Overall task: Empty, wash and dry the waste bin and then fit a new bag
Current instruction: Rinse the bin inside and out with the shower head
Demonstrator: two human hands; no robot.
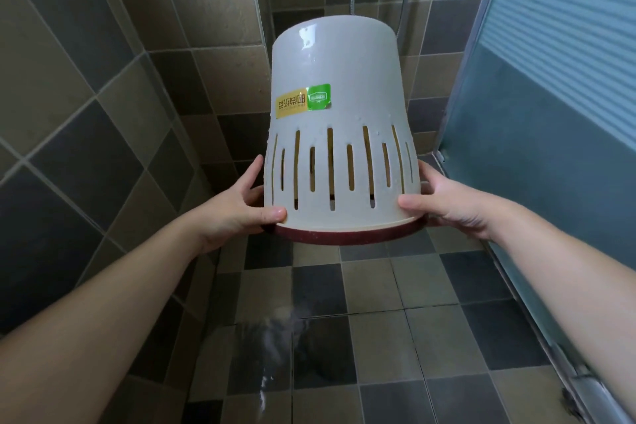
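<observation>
Two bare forearms reach in from the near corners and meet at an upturned waste bin (335, 134), held in the air over a shower floor (430, 330) of dark and sand-coloured tiles. The left hand (237, 210) grips the bin's left side just above the rim, thumb pressed on the near face and fingers curled round the far side. The right hand (447, 206) holds the right side the same way, thumb forward on the slotted wall, fingers wrapped behind.

The bin is white plastic with vertical slots round the wider end and a dark red rim ring (344, 237), which faces down. Its closed base points up and away, tilted slightly far. A yellow and green label (304, 101) reads upside down, and droplets bead on the wall. A wet patch (275, 337) with pale splashes lies on the tiles below the opening, near the middle. A frosted glass door (550, 113) stands at the right, tiled wall at the left and far side.

This looks like the draining step after washing. To do it well, keep the mouth low over the wet tiles, shake gently with both grips firm on the slippery plastic, and tip the bin about so water leaves the slots and the rim ring before drying.
</observation>
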